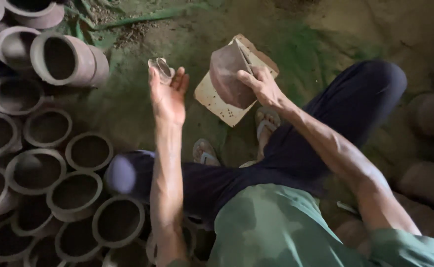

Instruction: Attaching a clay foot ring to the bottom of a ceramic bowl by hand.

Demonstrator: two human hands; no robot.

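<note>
Here, rows of round grey-brown clay pots (34,170) crowd the person's left side, mouths up and seemingly hollow, though their dark insides are hard to read. The right hand (261,86) grips a dull brown clay pot (229,74) on its side, resting on a pale speckled square tile (212,99) on the ground. The left hand (167,96) is raised with fingers spread, a small clear glassy piece (161,66) at its fingertips. Underfoot is greenish dirt floor (316,44).
</note>
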